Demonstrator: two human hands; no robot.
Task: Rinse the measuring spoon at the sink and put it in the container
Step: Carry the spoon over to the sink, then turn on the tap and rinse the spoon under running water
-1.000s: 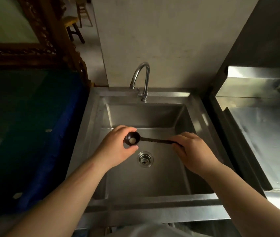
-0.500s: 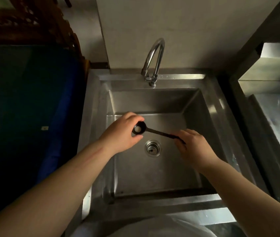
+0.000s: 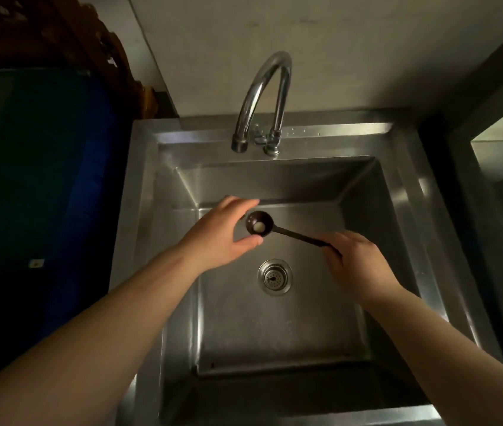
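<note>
While the right hand [image 3: 356, 259] pinched the spoon [image 3: 258, 223] by its handle over the sink [image 3: 410, 241], near its back wall, the left hand [image 3: 225, 236] cupped loosely around the bowl, probably to rub residue out before rinsing.

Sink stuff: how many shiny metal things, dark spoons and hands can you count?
Shiny metal things: 3, the sink, the faucet and the drain strainer.
Dark spoons: 1, the measuring spoon, with a pale blob in its bowl.
Hands: 2, the left hand and the right hand.
Total: 6
</note>
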